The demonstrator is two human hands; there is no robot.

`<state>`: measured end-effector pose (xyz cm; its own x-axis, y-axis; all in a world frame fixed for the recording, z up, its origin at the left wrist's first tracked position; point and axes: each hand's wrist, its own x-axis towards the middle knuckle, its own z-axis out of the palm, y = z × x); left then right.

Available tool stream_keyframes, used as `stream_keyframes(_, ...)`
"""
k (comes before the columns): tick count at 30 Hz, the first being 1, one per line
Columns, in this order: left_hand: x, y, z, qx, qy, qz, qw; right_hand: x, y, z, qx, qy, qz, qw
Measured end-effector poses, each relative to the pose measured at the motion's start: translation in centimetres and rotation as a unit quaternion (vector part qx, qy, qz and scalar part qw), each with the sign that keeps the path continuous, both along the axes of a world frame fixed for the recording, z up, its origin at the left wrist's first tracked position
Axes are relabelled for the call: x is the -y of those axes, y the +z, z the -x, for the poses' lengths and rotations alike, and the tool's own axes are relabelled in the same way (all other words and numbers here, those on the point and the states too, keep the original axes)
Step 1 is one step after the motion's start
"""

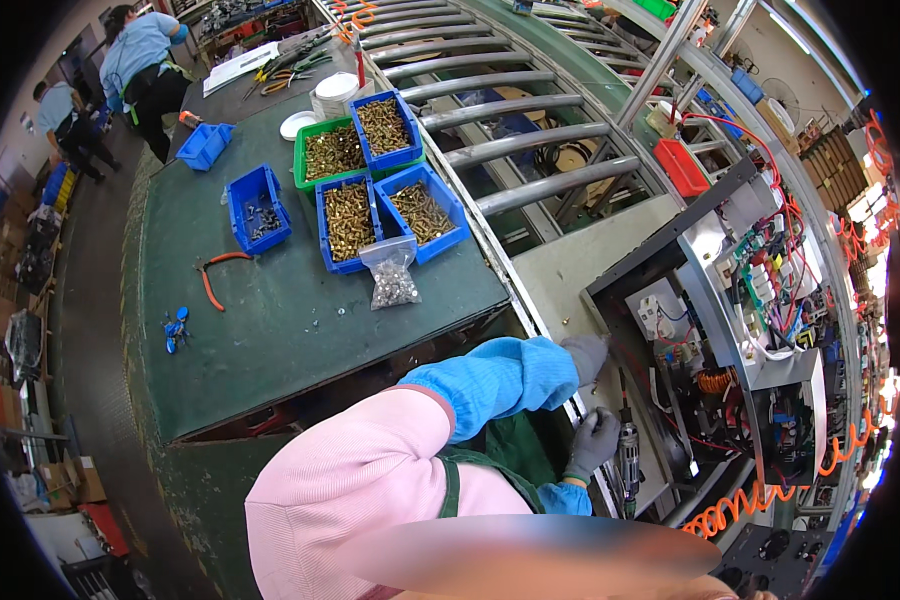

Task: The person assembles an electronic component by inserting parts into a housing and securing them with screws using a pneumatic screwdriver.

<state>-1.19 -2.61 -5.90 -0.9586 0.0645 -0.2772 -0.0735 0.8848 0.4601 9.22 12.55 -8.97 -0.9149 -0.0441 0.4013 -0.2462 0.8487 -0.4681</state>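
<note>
Both my hands wear grey gloves, and a blue sleeve covers my left forearm. My left hand point(586, 357) is at the near edge of an open metal equipment case point(705, 245), its fingertips too indistinct to read. Lower down, my right hand point(594, 442) has its fingers curled together; anything between them is too small to make out. Right beside it is a power screwdriver point(628, 462), slim and dark grey, apparently apart from the fingers. Inside the case are circuit boards point(760, 285), wires and a copper coil point(715, 382).
On the green workbench point(270, 350) stand blue bins point(348, 222) and a green bin point(302, 150) of brass-coloured fasteners, a bag of small metal parts point(393, 275) and orange-handled pliers point(212, 285). A roller conveyor point(530, 140) runs beyond. An orange coiled hose point(740, 512) hangs right. Two people stand far left.
</note>
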Motion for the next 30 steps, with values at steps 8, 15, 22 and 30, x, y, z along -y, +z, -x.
stream_keyframes(8, 0.1, -0.3, -0.4, -0.007, 0.065, -0.058, 0.996, -0.4, -0.4, -0.3, -0.007, 0.004, 0.002, 1.0)
stream_keyframes(15, 3.9, -0.7, -1.9, -0.026, 0.077, -0.409, 0.909, -0.7, -1.4, -0.4, -0.069, 0.026, 0.031, 0.997)
stream_keyframes(22, 6.7, 4.2, -6.0, 0.04, 0.117, -0.627, 0.769, 0.3, 0.9, 0.0, 0.05, -0.027, 0.116, 0.992)
stream_keyframes(30, 6.0, 3.7, -8.1, 0.06, 0.119, -0.655, 0.743, 4.9, 7.9, -0.3, 0.24, 0.062, 0.43, 0.868)
